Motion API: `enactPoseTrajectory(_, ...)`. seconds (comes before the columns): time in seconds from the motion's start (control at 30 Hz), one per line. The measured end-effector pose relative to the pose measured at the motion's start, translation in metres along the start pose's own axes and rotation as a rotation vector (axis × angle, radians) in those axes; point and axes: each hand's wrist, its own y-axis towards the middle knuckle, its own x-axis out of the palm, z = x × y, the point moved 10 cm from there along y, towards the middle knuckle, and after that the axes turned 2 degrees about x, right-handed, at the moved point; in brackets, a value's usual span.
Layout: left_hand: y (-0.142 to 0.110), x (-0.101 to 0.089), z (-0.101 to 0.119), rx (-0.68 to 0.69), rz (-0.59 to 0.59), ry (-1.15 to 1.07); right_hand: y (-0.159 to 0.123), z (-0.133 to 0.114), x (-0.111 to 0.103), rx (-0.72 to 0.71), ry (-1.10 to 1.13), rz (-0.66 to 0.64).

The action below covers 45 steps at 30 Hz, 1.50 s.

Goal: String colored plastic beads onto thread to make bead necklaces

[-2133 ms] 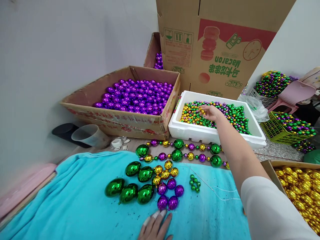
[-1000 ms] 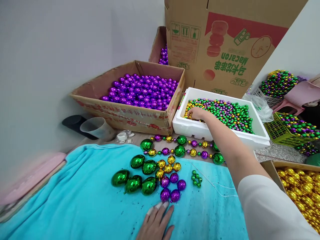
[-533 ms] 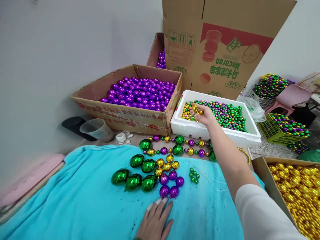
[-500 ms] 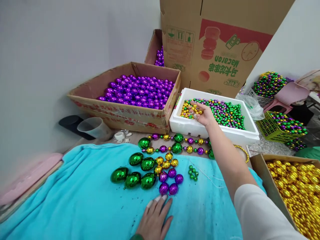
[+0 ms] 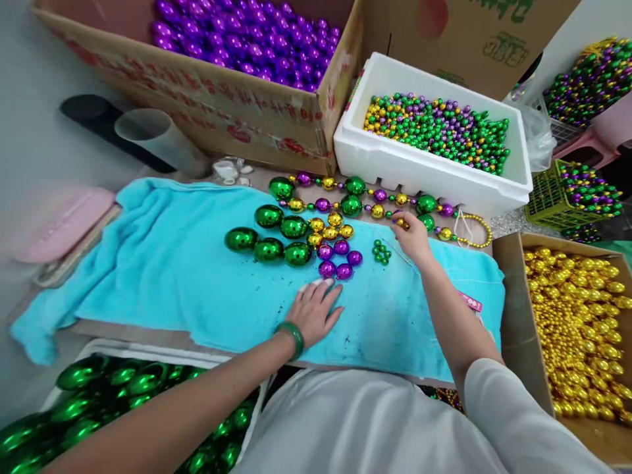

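Observation:
My left hand [image 5: 315, 309] lies flat on the turquoise towel [image 5: 187, 289], fingers spread, fingertips just below a small group of purple beads [image 5: 344, 271]. My right hand [image 5: 413, 236] is closed, with small gold beads [image 5: 403, 224] showing at its fingertips, over the towel's far edge. Just left of it sit small green beads [image 5: 380, 251]. Larger gold beads [image 5: 330, 233] and big green oval beads [image 5: 269, 249] are grouped further left. Behind the hand runs a beaded necklace [image 5: 351, 205] in two rows; the hand covers part of it.
Beyond the necklace stands a white foam box [image 5: 424, 158] of small mixed beads. A carton [image 5: 247, 99] of purple beads is at back left, a carton [image 5: 538, 342] of gold beads at right. Big green beads [image 5: 133, 382] fill a container at front left. A clear cup [image 5: 158, 138] stands behind the towel.
My right hand has come out of the foam box with gold beads and down to the towel. My left hand stays flat on the towel. The view has tilted downward.

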Motion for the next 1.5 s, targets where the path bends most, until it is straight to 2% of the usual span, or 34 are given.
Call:
enactPoseTrajectory(0.1, -0.001, -0.001, 0.001, 0.001, 0.012, 0.005, -0.014, -0.008, 0.029, -0.150, -0.347, 0.014)
enactPoseTrajectory(0.2, 0.000, -0.001, 0.002, 0.011, 0.024, 0.021, -0.021, -0.020, 0.066, -0.221, -0.626, -0.057)
enactPoseTrajectory(0.27, 0.000, -0.001, 0.003, 0.011, 0.027, 0.026, -0.024, -0.028, 0.083, -0.249, -0.778, -0.075)
enactPoseTrajectory(0.37, -0.001, -0.002, 0.003, 0.008, 0.031, 0.021, -0.024, -0.032, 0.092, -0.250, -0.865, -0.098)
enactPoseTrajectory(0.43, -0.001, -0.003, 0.004, 0.007, 0.036, 0.015, -0.022, -0.028, 0.090, -0.221, -0.803, -0.143)
enactPoseTrajectory(0.53, -0.002, -0.003, 0.004, 0.013, 0.041, 0.005, -0.015, -0.024, 0.070, -0.166, -0.545, -0.200)
enactPoseTrajectory(0.63, -0.003, -0.002, 0.003, 0.021, 0.040, 0.009, -0.001, -0.033, 0.017, -0.153, -0.320, -0.108)
enactPoseTrajectory(0.73, -0.002, -0.001, 0.002, 0.015, 0.028, 0.019, 0.006, -0.047, -0.042, -0.159, -0.256, 0.011)
enactPoseTrajectory(0.8, -0.001, -0.001, 0.003, 0.019, 0.024, 0.029, -0.001, -0.050, -0.055, -0.147, -0.290, -0.006)
enactPoseTrajectory(0.87, -0.001, -0.002, 0.004, 0.025, 0.031, 0.042, -0.024, -0.048, -0.034, -0.171, -0.376, -0.147)
enactPoseTrajectory(0.97, -0.001, -0.004, 0.005, 0.030, 0.046, 0.057, -0.086, -0.032, 0.038, -0.292, -0.527, -0.428)
enactPoseTrajectory(1.03, -0.001, -0.004, 0.006, 0.035, 0.053, 0.059, -0.125, -0.011, 0.080, -0.322, -0.663, -0.532)
enactPoseTrajectory(1.1, -0.001, -0.004, 0.006, 0.040, 0.058, 0.058, -0.145, 0.007, 0.103, -0.318, -0.742, -0.579)
enactPoseTrajectory(1.13, -0.002, -0.005, 0.006, 0.040, 0.061, 0.059, -0.147, 0.012, 0.107, -0.310, -0.753, -0.586)
enactPoseTrajectory(1.2, -0.002, -0.005, 0.006, 0.040, 0.065, 0.064, -0.134, 0.012, 0.100, -0.300, -0.719, -0.534)
enactPoseTrajectory(1.3, -0.002, -0.005, 0.007, 0.047, 0.071, 0.065, -0.091, -0.009, 0.073, -0.339, -0.622, -0.319)
enactPoseTrajectory(1.37, -0.002, -0.006, 0.007, 0.051, 0.077, 0.064, -0.065, -0.024, 0.066, -0.399, -0.592, -0.235)
enactPoseTrajectory(1.5, -0.003, -0.006, 0.006, 0.041, 0.071, 0.053, -0.037, -0.035, 0.084, -0.520, -0.670, -0.254)
